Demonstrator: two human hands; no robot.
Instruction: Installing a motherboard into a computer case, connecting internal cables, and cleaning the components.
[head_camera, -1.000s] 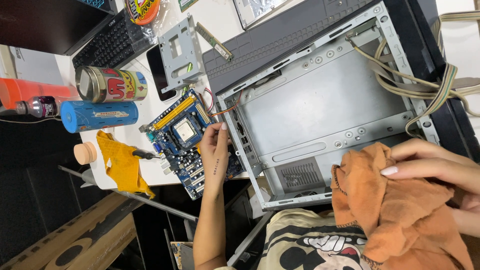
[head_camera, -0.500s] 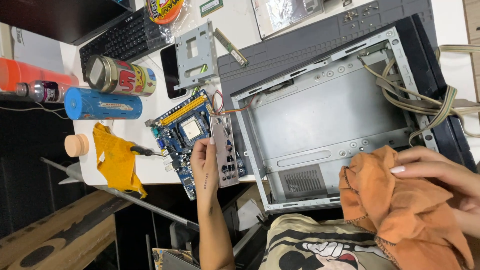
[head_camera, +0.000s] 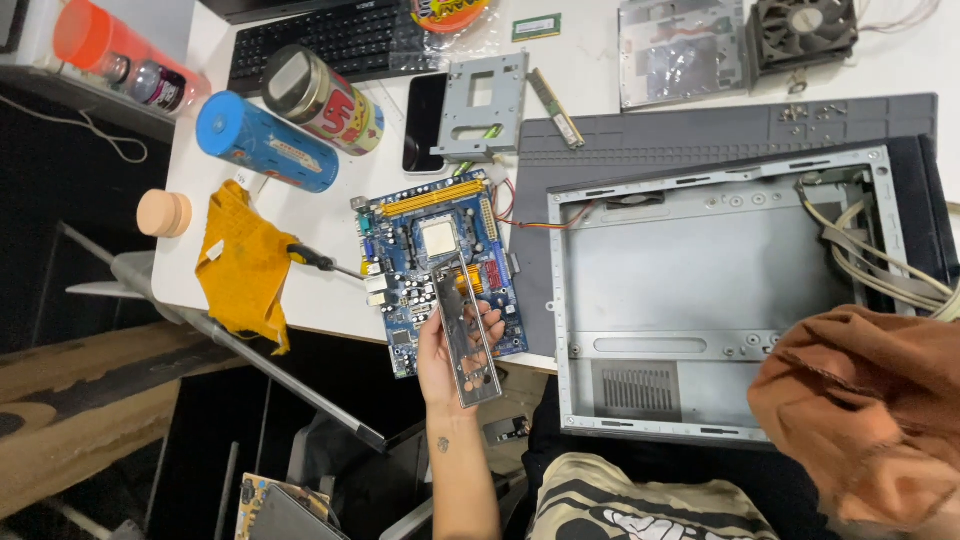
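Nearest, at the lower right, an orange-brown cloth (head_camera: 870, 410) covers the right hand completely, so whether that hand is spread or closed cannot be told; the cloth overlaps the near right corner of the open computer case (head_camera: 700, 290). The case floor is bare metal, walled by a raised rim on all sides, with a bundle of flat cables (head_camera: 870, 260) crowding its right end.

To the left, the left hand (head_camera: 455, 355) grips a thin silver port plate (head_camera: 465, 335), fingers wrapped round its long edges, thumb on the left. The plate stands lengthwise away from the body, its far end lying over the blue motherboard (head_camera: 435, 255), which sits just left of the case and reaches the table's near edge (head_camera: 330, 328). Between board and case runs only a narrow strip of grey mat (head_camera: 700, 125).

Left of the board lie a screwdriver (head_camera: 320, 260) and a yellow cloth (head_camera: 245, 265) hanging over the edge. Farther off stand two cans (head_camera: 290, 120), a phone (head_camera: 425, 120), a metal bracket (head_camera: 485, 105) and a keyboard (head_camera: 320, 40).
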